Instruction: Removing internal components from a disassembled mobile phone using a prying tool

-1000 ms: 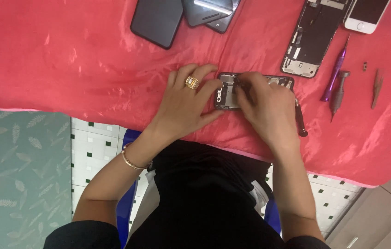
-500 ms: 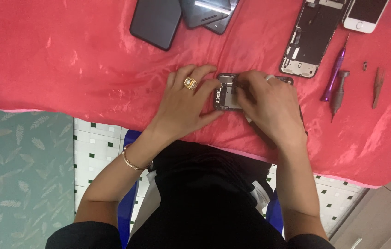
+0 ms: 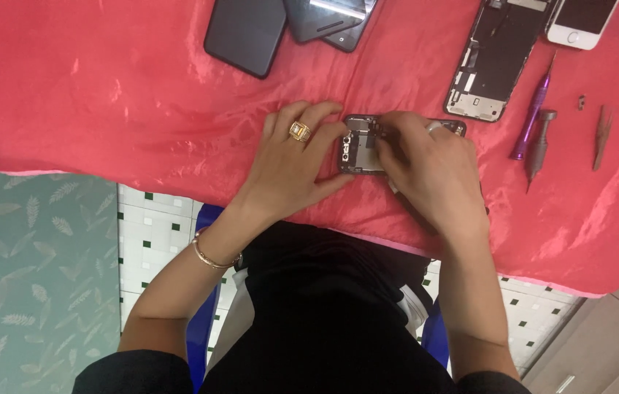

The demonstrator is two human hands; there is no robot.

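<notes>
Left hand [image 3: 291,164] clasping the opened phone [image 3: 363,146], right hand [image 3: 426,168] arched, fingertips pinched inside.

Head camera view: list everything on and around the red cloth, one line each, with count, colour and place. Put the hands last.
opened phone: 1, dark with grey metal parts, centre of cloth, under both hands
red cloth: 1, red, covers the table
dark phones: 2, black and grey, top centre, overlapping
phone frame: 1, black, open, top right
white phone: 1, white front, top right corner
purple screwdriver: 1, purple, right of frame
grey screwdriver: 1, grey, beside the purple one
brown tool: 1, brown, far right
blue chair: 1, blue, under the person
left hand: 1, gold ring and bracelet, steadies opened phone
right hand: 1, ring, fingers on opened phone
</notes>
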